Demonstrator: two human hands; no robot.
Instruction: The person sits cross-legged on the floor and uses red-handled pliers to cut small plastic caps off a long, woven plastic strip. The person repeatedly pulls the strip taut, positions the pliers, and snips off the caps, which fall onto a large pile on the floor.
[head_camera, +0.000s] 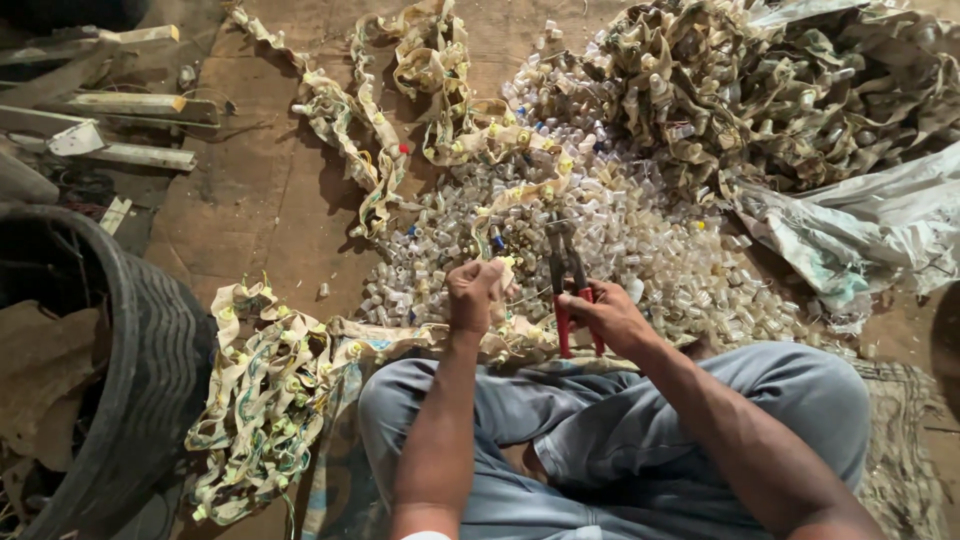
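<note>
Head view shows the right hand (612, 312) clamped on red-handled pliers (570, 285), the left hand (473, 295) pinching a strip (505, 270) close by, so a slip could nip fingers.

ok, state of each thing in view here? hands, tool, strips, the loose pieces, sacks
left hand: closed, gripping a strip end
right hand: closed around the red handles
pliers: held upright, tips up, open or shut unclear
strip: piled loose beside the left knee
small clear pieces: heaped loose on the floor
tangled strips: large unsorted pile behind the heap
white sack: crumpled, lying flat
tyre: lying at left, scraps inside
</note>
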